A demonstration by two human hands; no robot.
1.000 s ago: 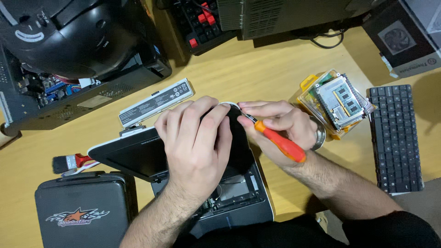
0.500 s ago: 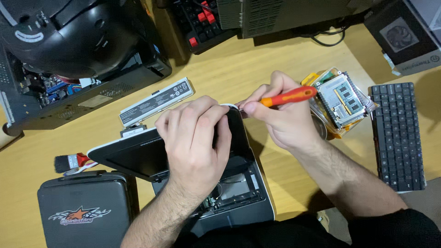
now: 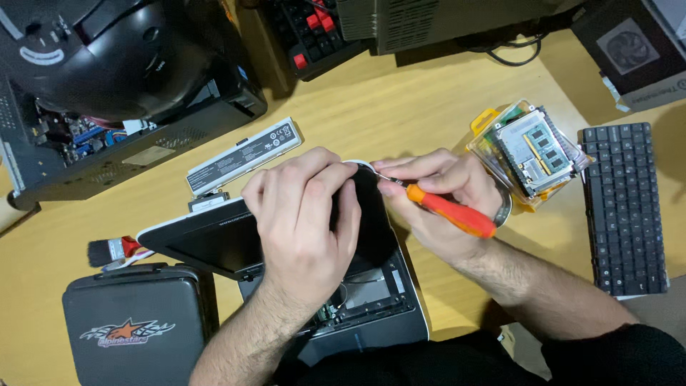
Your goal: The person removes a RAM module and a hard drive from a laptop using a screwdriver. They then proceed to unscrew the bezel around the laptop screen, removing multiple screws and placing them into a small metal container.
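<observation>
- counter: pale wood, smooth, fills most of the view.
- black rounded helmet-like shell, glossy, top left, sits on an open dark computer case with circuit boards showing inside.
- laptop: dark, opened up, near bottom centre of the counter in front of the person; hinged screen panel with pale edge tilts out to the left, bare metal innards show in the base.
- grey hard case, textured plastic, star-shaped emblem, bottom left, just beside the laptop.
- loose black keyboard, flat, matte keys, far right, upright in view.
- left hand: palm down, arm coming up from bottom, fingers spread and curled over the laptop's top edge, pressing it; grip closed loosely on that edge.
- right hand: forearm comes from lower right, wrist bent inward, grip tight round a screwdriver with thumb and forefinger pinching near the shaft.
- screwdriver: orange smooth plastic handle, thin metal shaft, tip at the laptop's curved rim just beside the left fingertips.
- clear plastic tray, yellowish, holds green memory boards, right of the right hand.
- white battery bar, long, flat, above the laptop.
- small paintbrush, black bristles, red ferrule, left of the screen panel.
</observation>
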